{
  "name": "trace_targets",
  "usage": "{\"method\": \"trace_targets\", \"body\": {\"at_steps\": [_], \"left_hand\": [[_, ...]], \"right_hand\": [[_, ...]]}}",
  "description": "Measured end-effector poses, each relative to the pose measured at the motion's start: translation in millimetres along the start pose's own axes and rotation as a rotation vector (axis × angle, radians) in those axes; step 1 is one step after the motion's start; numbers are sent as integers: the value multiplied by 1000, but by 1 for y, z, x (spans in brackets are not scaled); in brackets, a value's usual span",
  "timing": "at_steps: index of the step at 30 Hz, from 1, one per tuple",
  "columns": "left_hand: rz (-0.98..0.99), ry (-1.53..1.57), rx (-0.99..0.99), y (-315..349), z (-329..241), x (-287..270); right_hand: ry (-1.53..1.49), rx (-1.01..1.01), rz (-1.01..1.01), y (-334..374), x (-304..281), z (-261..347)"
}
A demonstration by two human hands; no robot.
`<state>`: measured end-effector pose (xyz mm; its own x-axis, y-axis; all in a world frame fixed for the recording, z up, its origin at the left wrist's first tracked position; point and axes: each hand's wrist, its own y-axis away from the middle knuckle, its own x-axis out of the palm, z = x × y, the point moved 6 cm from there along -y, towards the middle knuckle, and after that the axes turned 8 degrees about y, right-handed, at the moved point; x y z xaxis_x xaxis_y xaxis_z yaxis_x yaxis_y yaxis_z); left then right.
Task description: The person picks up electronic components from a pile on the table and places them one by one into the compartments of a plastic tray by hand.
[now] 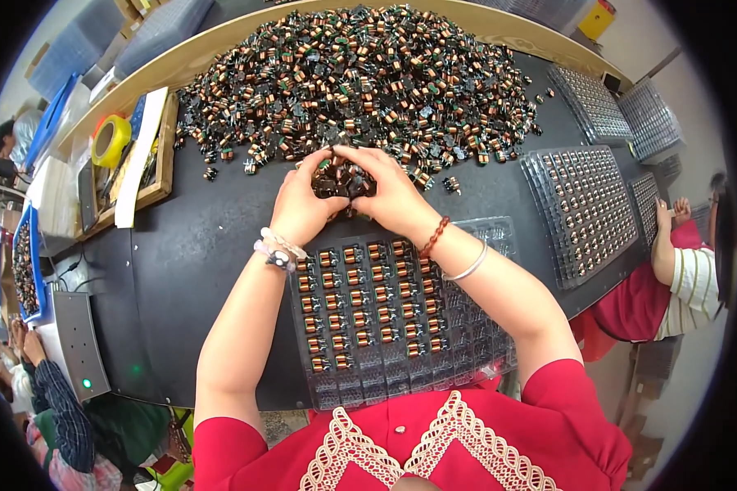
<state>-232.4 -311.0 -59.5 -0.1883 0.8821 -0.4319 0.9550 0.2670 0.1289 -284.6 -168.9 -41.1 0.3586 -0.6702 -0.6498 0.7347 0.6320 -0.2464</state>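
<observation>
My left hand (300, 203) and my right hand (395, 193) are cupped together at the near edge of a big heap of small copper-wound coils (360, 82). Thumbs and fingertips meet around a clump of coils (341, 178), enclosing it from both sides. Just below my hands lies a clear plastic tray (385, 360) with rows of pockets. Copper coils (360, 296) fill many pockets on its left and middle; pockets on the right and along the near edge are bare. My right forearm crosses over the tray's right part.
Filled trays (585, 214) are stacked on the right, with more trays (594, 102) behind. A wooden box (162, 164) holding yellow tape (111, 139) stands left. A grey metal box (78, 344) sits at the left edge. Co-workers sit at both sides, one hand (671, 214) showing right.
</observation>
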Motion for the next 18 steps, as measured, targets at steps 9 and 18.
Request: {"method": "trace_targets", "body": {"at_steps": [9, 18], "left_hand": [[258, 437, 6, 50, -39, 11], [225, 10, 211, 124, -42, 20]], "right_hand": [[-380, 90, 139, 33, -16, 25], [-8, -91, 178, 110, -32, 48]]}}
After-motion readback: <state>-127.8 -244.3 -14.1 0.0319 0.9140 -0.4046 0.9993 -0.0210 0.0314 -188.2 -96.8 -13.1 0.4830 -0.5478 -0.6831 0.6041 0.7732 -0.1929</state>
